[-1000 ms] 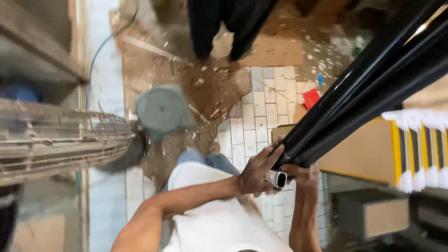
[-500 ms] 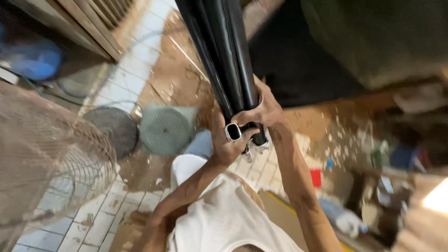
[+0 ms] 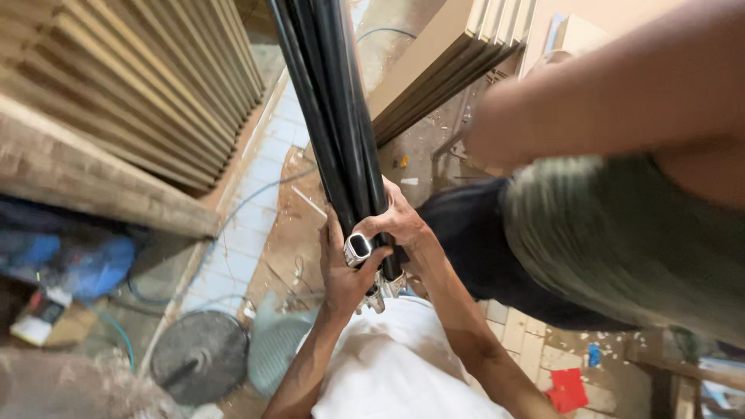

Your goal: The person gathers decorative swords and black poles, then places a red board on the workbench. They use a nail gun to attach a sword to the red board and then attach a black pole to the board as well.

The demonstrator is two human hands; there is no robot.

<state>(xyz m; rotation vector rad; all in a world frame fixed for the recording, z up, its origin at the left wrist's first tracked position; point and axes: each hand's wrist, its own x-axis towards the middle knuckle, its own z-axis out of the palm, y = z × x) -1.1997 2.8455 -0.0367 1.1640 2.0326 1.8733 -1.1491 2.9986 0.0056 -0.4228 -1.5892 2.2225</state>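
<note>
Both hands are closed around one bundle of long black metal profiles (image 3: 341, 140), which runs from the centre of the frame up and out past the top edge; the left hand (image 3: 345, 271) wraps the bundle from below and left, thumb lying near the open silvery end of one tube (image 3: 358, 247), while the right hand (image 3: 400, 221) clasps the same bundle from the right, just above — the two hands touch or nearly touch. The cut ends of the profiles sit at centre frame, in front of the person's white shirt (image 3: 403, 372); the far end is out of view. As a judgement: the bundle is lifted and held, not resting on anything visible, so the carrying is under way and the setting down is not yet done; where it is to go cannot be told. A second person's arm and green-grey clothing (image 3: 613, 233) fill the right half of the frame; stacked boards (image 3: 132, 85) stand at upper left, a round fan base (image 3: 198, 357) at lower left, a red scrap (image 3: 566, 388) at lower right on the tiled floor (image 3: 233, 240).
</note>
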